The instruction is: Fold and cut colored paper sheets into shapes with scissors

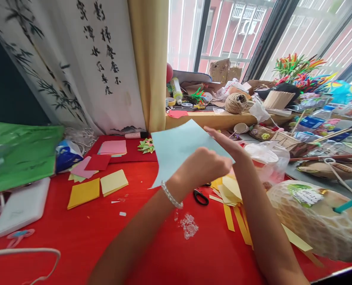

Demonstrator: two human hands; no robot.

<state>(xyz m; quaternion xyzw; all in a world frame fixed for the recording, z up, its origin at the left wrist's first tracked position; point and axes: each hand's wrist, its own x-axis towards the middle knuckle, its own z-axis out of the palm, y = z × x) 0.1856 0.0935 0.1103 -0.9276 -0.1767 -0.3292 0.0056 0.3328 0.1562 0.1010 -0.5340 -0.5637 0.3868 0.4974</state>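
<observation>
A light blue sheet of paper (178, 148) is held up above the red table, its left edge curling. My left hand (207, 166), with a clear bead bracelet at the wrist, crosses in front of the sheet. Its fingers are closed by the sheet's right corner; the pinch itself is hidden. My right hand (226, 144) lies along the sheet's upper right edge with fingers stretched out, its thumb not visible. Below the hands are black-handled scissors (201, 197), yellow paper strips (231, 194) and a small heap of clear bits (189, 226).
Yellow paper stacks (83, 193) and pink sheets (113, 147) lie at left, near a folded paper flower (146, 145). A netted, wrapped coconut-like item with a straw (315, 221) stands at right. Craft supplies and a twine ball (236, 103) crowd the sill.
</observation>
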